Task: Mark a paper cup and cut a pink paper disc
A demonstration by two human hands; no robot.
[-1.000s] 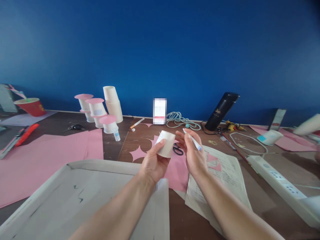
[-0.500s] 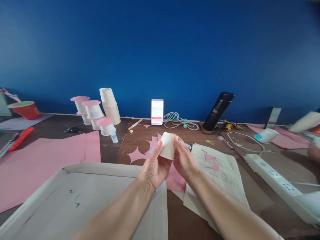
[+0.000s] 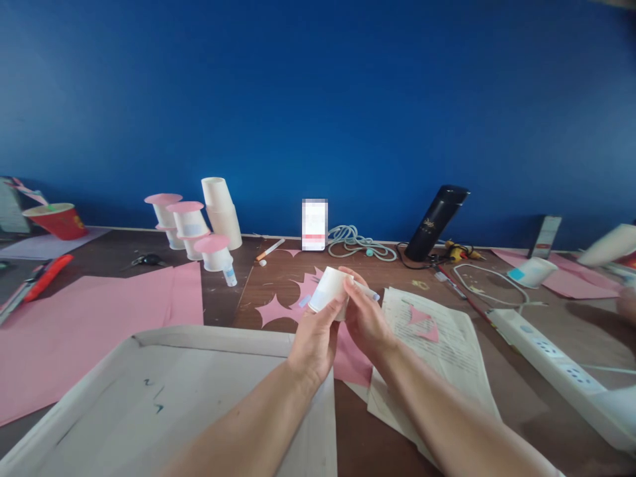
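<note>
Between my two hands is a white paper cup, tilted, with a pale blue patch on its side. My left hand grips it from below and the left, thumb across its wall. Fingers of my right hand close on its right side. A whitish stick-like item shows by my right fingers; whether they hold it is unclear. Pink paper scraps lie just beyond. At the left stand paper cups topped with pink discs, a small glue tube and a stack of plain cups.
A white tray and pink sheets fill the left front. Printed paper, a power strip, a black flask and cables are to the right. Another person's hand shows at the right edge.
The cup has turned and tilted in my hands, showing its blue patch. My left hand has shifted right, its thumb now across the cup's lower side. The other person's hand has moved slightly.
</note>
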